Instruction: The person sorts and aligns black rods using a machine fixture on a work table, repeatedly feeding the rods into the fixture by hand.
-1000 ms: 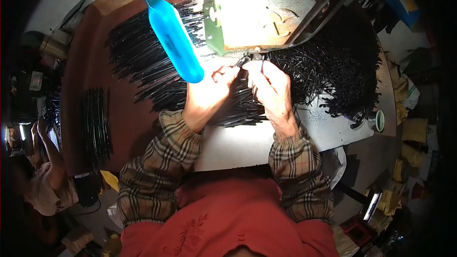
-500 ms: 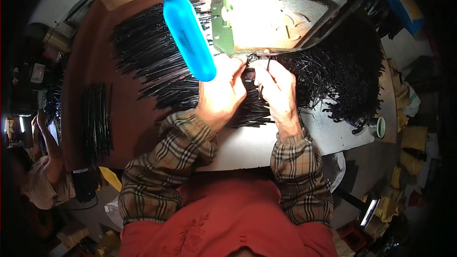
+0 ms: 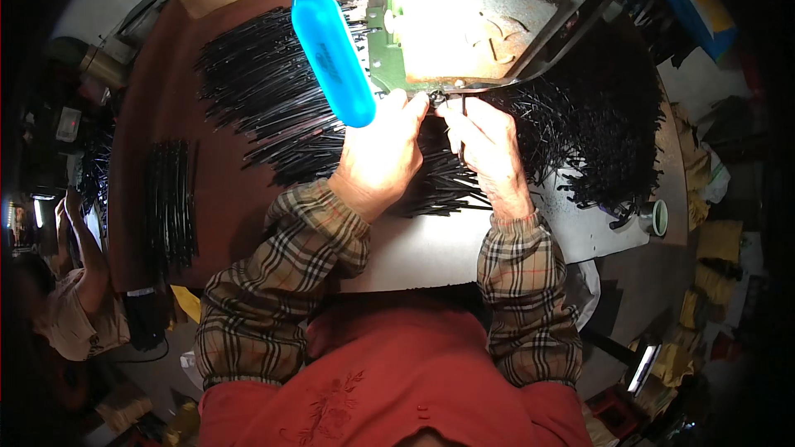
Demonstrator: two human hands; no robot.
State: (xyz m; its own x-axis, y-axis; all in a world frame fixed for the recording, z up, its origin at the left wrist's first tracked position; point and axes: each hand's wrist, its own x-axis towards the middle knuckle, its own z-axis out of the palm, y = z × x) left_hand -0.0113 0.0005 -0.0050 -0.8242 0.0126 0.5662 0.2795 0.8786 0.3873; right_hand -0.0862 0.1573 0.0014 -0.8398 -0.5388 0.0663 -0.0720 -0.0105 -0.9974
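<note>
Under the lower edge of a green machine [image 3: 387,66], my two hands meet with their fingertips almost touching. My left hand [image 3: 383,151] is closed in a pinch beside a small dark looped piece [image 3: 437,101]. From the other side my right hand [image 3: 490,142] pinches a thin black strip, whose end hangs below its fingers. The exact shape of the small piece is partly hidden by the fingers. A blue handle [image 3: 333,54] slants down over the back of my left hand. Black strips [image 3: 273,99] lie in a thick row left of my hands, some reaching beneath them.
A tangled heap of black strips [image 3: 604,141] covers the table's right side. A smaller bundle [image 3: 170,203] lies at far left on the brown tabletop [image 3: 228,199]. A small green-rimmed cup [image 3: 658,218] lies at the right edge. Another person's arm [image 3: 87,240] shows at far left.
The view has shifted slightly. My left hand's fingers have drawn closer together at the small dark piece, and my right hand has turned a little, still pinching.
</note>
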